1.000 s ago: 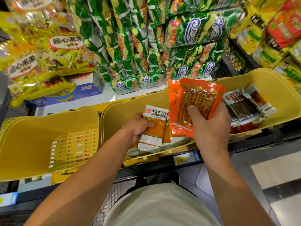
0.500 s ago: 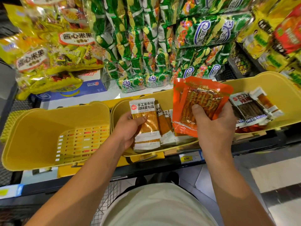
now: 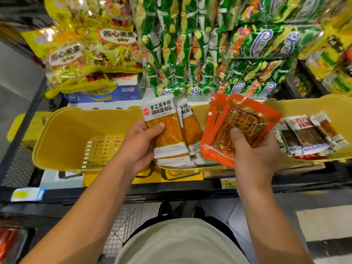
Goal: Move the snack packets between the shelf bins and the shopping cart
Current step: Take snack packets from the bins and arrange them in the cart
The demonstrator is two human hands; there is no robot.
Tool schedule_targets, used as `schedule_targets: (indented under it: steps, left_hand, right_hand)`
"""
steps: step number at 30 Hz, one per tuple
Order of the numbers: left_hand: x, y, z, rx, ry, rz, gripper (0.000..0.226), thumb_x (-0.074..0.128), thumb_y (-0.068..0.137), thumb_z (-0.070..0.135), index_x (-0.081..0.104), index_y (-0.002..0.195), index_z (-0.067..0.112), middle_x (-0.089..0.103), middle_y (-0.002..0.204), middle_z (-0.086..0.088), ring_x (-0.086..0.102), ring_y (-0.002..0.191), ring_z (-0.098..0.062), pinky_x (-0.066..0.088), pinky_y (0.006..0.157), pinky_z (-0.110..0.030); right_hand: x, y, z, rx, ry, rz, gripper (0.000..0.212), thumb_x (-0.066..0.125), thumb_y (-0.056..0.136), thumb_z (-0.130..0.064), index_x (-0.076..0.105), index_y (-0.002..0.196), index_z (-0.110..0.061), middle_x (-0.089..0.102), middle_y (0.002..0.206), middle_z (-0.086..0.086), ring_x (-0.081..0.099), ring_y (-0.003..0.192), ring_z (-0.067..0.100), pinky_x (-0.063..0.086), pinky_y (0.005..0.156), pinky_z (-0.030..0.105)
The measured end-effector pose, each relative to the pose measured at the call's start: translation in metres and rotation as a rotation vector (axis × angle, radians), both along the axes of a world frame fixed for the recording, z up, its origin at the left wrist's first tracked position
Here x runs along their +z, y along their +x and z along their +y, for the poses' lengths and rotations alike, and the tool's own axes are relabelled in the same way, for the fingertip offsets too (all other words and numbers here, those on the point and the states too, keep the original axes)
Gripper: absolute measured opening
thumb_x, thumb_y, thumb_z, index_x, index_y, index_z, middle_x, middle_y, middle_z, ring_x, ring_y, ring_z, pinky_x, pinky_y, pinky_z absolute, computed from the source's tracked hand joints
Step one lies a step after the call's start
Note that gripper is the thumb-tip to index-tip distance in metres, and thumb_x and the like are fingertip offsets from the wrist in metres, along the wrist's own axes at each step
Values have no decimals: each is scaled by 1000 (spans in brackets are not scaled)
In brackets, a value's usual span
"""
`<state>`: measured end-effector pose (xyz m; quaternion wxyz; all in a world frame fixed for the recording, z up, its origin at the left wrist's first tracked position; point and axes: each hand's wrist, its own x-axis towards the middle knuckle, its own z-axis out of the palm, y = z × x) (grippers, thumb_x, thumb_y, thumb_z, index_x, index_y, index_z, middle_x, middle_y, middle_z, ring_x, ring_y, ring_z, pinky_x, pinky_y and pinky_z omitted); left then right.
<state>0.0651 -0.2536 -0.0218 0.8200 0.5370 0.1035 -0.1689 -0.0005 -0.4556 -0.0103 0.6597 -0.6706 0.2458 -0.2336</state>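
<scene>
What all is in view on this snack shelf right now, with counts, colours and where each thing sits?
White-and-orange flat snack packets: several, left hand holds them over the middle bin.
Orange-red foil snack packets: at least two, in right hand.
Yellow plastic shelf bins: three, along shelf front.
Brown-and-white small packets: several, right bin.
Green foil snack bags: many, stacked behind.
Yellow rice-cracker bags: several, upper left.
Yellow price tag: one, shelf edge.
Left hand: gripping.
Right hand: gripping.
</scene>
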Motion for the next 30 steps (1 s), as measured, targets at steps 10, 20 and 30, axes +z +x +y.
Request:
schedule_targets:
  steps: [10, 20, 30]
  left_hand:
    - [-1, -119, 28, 559, 64, 80, 26, 50, 98, 5, 66, 115, 17, 75, 109, -6, 72, 99, -23, 60, 85, -45]
    - [-20, -273, 49, 1059, 111, 306, 26, 50, 100, 6, 64, 120, 13, 75, 110, -9, 73, 97, -25, 61, 79, -42]
    - [-36, -397, 116, 1412, -8, 340, 27, 52, 98, 5, 63, 120, 17, 74, 113, -6, 71, 104, -25, 55, 88, -47]
  right_hand:
    - [-16, -3, 18, 560, 31, 64, 16, 73, 88, -20, 68, 101, -27, 75, 95, -13, 71, 90, 7, 56, 84, 39]
    - [-40, -55, 100, 1028, 130, 181, 25, 73, 87, -6, 66, 99, -26, 75, 99, -9, 71, 96, 12, 55, 95, 47]
    - [-47, -131, 224, 1359, -12, 186, 22, 73, 86, -11, 67, 97, -29, 75, 96, -12, 71, 93, 8, 57, 90, 41]
